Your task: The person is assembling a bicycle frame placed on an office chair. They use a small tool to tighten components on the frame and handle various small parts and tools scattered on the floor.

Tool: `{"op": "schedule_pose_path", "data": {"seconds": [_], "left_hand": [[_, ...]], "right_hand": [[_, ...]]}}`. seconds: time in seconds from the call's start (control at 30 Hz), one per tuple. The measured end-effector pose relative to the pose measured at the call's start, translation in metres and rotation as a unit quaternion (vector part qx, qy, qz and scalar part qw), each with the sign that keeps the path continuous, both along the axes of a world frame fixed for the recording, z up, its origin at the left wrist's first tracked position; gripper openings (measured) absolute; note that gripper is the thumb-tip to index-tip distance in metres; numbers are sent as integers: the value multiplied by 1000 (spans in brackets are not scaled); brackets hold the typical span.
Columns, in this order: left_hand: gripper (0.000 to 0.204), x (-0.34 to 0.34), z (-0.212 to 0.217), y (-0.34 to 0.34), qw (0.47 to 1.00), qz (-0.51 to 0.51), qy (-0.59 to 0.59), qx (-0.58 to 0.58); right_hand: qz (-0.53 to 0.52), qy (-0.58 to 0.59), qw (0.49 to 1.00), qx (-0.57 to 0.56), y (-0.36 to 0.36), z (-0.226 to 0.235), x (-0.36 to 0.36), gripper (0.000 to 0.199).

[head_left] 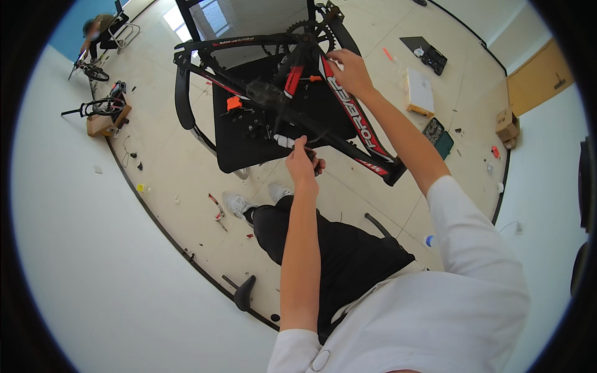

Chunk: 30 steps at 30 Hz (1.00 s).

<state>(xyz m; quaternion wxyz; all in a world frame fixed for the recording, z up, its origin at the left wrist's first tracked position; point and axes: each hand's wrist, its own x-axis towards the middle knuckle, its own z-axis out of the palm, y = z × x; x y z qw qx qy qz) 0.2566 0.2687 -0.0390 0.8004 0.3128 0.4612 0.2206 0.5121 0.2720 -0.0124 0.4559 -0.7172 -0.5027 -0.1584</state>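
Two bare hands work on a black, red and white metal bicycle frame (348,118) lying across a black square bench (233,152).

The left hand (303,163) has its grip closed around a small dark tool at the frame's lower tube, near the bench's front edge. The right hand (351,71) rests on the upper tube just beside the toothed black chainring (309,34), fingers curled on it. A small orange part (234,102) lies on the bench. A white flat box (420,92) sits on the floor, well apart.
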Motion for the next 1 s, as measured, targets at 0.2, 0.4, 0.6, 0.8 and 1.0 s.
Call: {"op": "schedule_pose_path", "data": {"seconds": [0.2,0.4,0.6,0.8,1.0], "left_hand": [[41,-9,1,9,999,22,-18,-22],[42,3,-5,8,999,-2,-17,-30],[41,4,-2,6,999,-12,-18,-31],[41,3,-2,5,999,-25,-24,-37],[40,5,-1,2,999,-31,-28,-30]], "right_hand": [[-35,-23,999,-4,31,-24,14,14],[-42,-70,997,-4,36,-28,17,14],[-62,-86,994,-22,39,-24,21,11],[-65,-88,992,-59,40,-14,21,10],[-64,-126,981,-136,45,-10,31,7]]}}
